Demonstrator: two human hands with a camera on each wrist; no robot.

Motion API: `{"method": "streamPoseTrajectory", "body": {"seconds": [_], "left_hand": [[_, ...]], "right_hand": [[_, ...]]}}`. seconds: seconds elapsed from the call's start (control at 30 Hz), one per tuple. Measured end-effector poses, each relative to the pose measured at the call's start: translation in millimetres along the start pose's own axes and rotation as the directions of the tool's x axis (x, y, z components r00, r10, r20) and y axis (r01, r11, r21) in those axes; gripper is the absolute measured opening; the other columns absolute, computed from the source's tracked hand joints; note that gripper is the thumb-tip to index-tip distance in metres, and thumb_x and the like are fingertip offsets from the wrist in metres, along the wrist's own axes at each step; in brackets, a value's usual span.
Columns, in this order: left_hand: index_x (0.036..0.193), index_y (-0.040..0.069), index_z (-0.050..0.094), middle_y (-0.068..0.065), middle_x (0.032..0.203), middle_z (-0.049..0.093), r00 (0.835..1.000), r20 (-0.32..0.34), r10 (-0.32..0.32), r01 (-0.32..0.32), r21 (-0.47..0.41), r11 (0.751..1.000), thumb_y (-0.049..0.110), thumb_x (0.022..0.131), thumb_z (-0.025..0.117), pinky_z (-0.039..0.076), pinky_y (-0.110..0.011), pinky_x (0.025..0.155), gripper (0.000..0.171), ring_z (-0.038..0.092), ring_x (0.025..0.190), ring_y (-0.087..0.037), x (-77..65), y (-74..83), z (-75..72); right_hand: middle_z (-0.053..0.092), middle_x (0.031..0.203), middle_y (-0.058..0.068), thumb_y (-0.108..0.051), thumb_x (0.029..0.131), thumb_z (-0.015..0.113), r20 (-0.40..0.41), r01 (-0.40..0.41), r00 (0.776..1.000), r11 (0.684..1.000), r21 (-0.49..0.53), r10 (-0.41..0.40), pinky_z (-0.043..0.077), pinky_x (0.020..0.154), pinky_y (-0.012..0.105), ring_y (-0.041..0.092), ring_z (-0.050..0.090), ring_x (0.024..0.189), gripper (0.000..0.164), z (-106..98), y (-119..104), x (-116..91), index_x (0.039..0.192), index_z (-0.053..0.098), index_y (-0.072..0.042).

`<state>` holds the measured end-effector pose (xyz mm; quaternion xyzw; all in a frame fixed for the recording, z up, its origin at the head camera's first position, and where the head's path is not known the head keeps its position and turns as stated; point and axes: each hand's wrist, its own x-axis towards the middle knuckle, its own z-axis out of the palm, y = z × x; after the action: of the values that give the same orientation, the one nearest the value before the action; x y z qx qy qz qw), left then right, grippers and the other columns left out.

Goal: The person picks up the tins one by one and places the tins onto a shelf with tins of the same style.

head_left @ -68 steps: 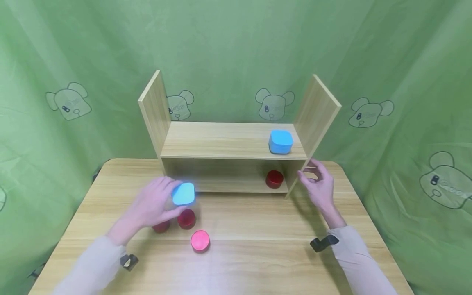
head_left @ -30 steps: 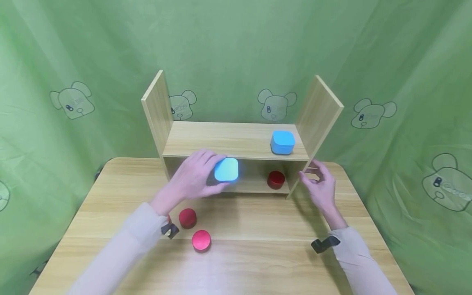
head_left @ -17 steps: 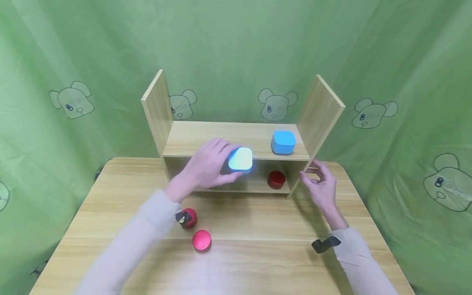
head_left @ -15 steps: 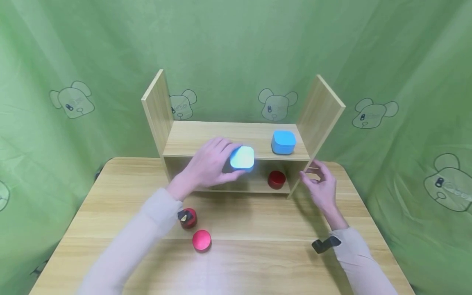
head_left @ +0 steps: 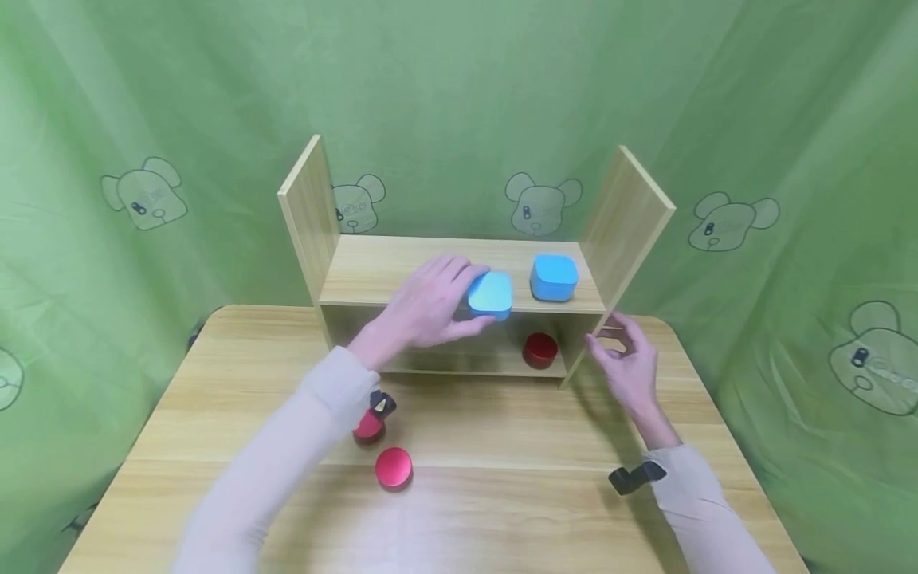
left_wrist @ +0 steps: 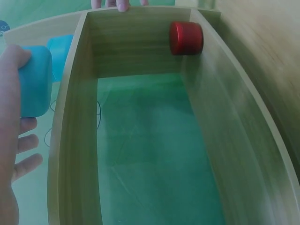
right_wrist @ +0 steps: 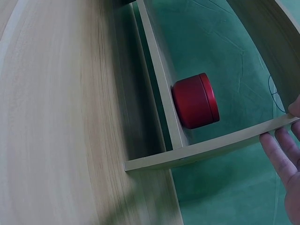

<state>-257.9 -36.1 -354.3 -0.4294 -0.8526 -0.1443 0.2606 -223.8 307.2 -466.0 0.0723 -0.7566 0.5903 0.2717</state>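
My left hand (head_left: 426, 303) pinches a blue rounded-square tin (head_left: 491, 293) between thumb and fingers, at the front edge of the upper board of a wooden shelf (head_left: 387, 267). In the left wrist view the held tin overlaps a second blue tin (head_left: 554, 279), which sits at the right end of that board. My right hand (head_left: 631, 367) grips the shelf's right side panel (right_wrist: 234, 140), thumb on the inner side and fingers on the outer. On the lower board, close to that panel, stands a round red tin (head_left: 540, 351).
Two red round tins stand on the wooden table (head_left: 531, 510): one in front (head_left: 394, 468), and another red tin (head_left: 369, 428) partly behind the left wrist's camera. The shelf's left side panel (head_left: 308, 215) rises beside the left forearm. A green curtain (head_left: 445, 96) hangs behind.
My left hand has carried the blue tin from above the table at left, up and right to the upper board. A third red tin is now hidden by the arm. The right hand stays put.
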Motion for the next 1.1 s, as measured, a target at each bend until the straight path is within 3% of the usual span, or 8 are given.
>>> {"method": "streamPoseTrajectory", "body": {"seconds": [0.57,1.1], "left_hand": [[0.147,0.003,0.054,-0.012,0.129,0.067,0.992,0.120,-0.039,0.034,0.042,0.999,0.055,0.099,0.063,0.056,-0.035,0.098,0.071,0.061,0.115,-0.023,27.5,-3.7,11.4],[0.151,0.003,0.052,-0.012,0.130,0.065,0.980,0.174,-0.102,0.100,0.019,0.995,0.056,0.101,0.059,0.055,-0.035,0.097,0.073,0.059,0.116,-0.024,34.1,-7.9,17.2]], "right_hand": [[0.069,0.108,-0.018,0.022,0.084,0.071,-0.004,0.006,1.000,1.000,0.007,-0.006,0.061,0.070,0.012,-0.005,0.069,0.090,0.049,0,-1,0,0.132,0.061,0.013],[0.070,0.107,-0.016,0.022,0.084,0.071,0.002,-0.003,1.000,1.000,0.023,0.003,0.061,0.071,0.012,-0.004,0.069,0.089,0.050,1,-4,0,0.132,0.061,0.012]]}}
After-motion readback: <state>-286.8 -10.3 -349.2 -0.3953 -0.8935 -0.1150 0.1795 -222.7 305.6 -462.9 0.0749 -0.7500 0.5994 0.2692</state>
